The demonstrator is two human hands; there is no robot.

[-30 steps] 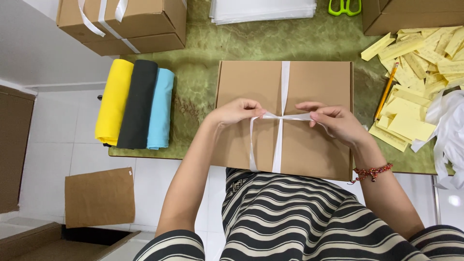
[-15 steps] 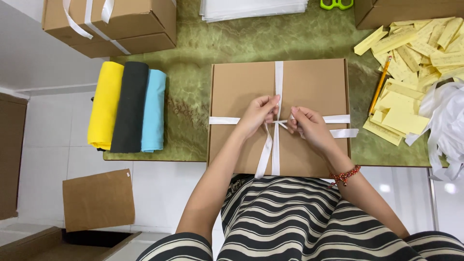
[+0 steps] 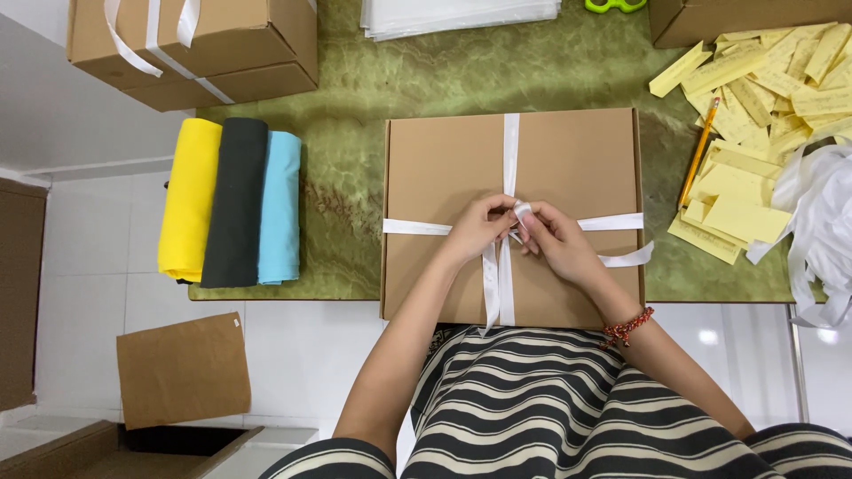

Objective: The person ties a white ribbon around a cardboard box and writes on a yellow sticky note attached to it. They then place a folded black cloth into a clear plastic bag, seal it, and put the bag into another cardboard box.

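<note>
Flat brown cardboard box (image 3: 568, 168) lying on the green marbled tabletop (image 3: 355, 204), crossed by a white satin ribbon (image 3: 510, 151). At the crossing point, the left hand (image 3: 477, 229) and right hand (image 3: 555, 238) meet, fingers closed in a pinch on a small ribbon loop; two tails hang toward the person. A neat knot would likely call for even tension on both ends, kept centred. Nearby: three rolled cloths, yellow (image 3: 188, 200), black (image 3: 235, 202) and light blue (image 3: 280, 206); yellow paper slips (image 3: 754, 98).
</note>
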